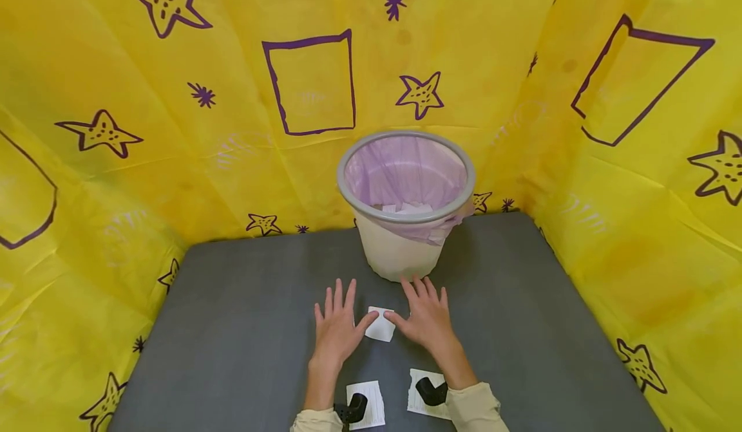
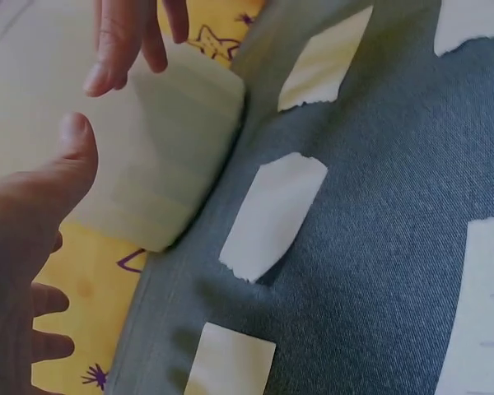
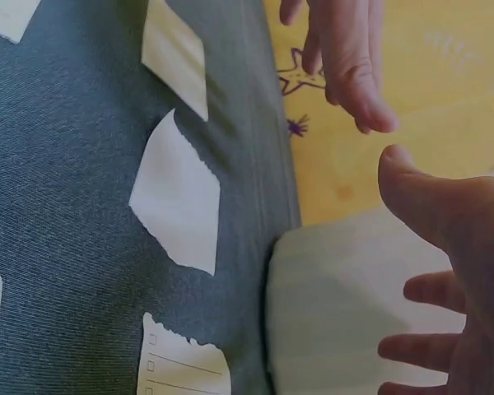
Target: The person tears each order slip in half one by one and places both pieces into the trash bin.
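Observation:
Both hands hover side by side over the grey table, palms down with fingers spread. My left hand (image 1: 336, 330) and right hand (image 1: 429, 319) hold nothing, and their thumbs point at each other. Between them lies a small torn piece of white paper (image 1: 380, 326), its upper edge partly crossed by the thumbs in the head view. Two more scraps flank it: a plain paper piece (image 2: 230, 362) on the left hand's side and a lined paper piece (image 3: 184, 362) on the right hand's side. Those two are hidden under the hands in the head view.
A white bin (image 1: 400, 252) with a grey rim and purple liner stands just beyond the hands, paper pieces (image 1: 408, 208) inside. Two lined paper pieces (image 1: 371, 406) (image 1: 420, 396) lie near the wrists, partly covered by black wrist cameras. Yellow patterned cloth (image 1: 232, 129) encloses the table (image 1: 243, 329).

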Demonstrator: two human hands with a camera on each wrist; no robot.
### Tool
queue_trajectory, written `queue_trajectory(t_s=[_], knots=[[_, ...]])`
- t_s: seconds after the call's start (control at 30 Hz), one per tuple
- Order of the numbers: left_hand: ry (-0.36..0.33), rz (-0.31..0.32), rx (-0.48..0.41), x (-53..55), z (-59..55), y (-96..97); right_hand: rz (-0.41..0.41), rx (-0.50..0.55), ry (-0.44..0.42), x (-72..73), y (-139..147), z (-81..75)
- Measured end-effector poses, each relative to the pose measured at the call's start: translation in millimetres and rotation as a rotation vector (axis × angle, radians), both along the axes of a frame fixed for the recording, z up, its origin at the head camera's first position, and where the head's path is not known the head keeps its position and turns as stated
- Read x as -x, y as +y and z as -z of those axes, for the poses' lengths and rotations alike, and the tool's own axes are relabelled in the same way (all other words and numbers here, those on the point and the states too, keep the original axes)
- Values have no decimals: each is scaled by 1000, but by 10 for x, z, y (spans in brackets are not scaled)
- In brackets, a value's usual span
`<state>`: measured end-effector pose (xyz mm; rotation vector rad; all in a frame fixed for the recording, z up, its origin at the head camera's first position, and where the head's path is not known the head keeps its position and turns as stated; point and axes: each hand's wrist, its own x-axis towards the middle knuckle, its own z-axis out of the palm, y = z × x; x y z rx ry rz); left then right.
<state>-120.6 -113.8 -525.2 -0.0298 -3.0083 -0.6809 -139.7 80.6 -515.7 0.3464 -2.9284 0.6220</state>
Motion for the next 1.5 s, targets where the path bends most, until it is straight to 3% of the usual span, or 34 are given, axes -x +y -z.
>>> queue_trajectory(t_s=[0.23, 0.47, 0.6, 0.83, 1.1, 1.3, 1.5], knots=[[-21, -3, -31, 26, 54, -58, -21, 13, 11, -13, -48, 72], [-5, 79, -3, 118, 148, -5, -108, -67, -46, 29, -193, 283], [-15, 82, 5, 114, 197, 20, -105, -93, -62, 42, -224, 361], [13, 82, 8, 169, 228, 56, -123, -98, -20, 71, -239, 419], [54, 95, -13, 264, 429, 225, -166, -136, 82, 88, -301, 595], [4, 100, -17, 304, 438, 264, -158, -138, 104, 90, -301, 614], [-37, 63, 12, 331, 430, 306, -151, -123, 86, 81, -292, 626]])
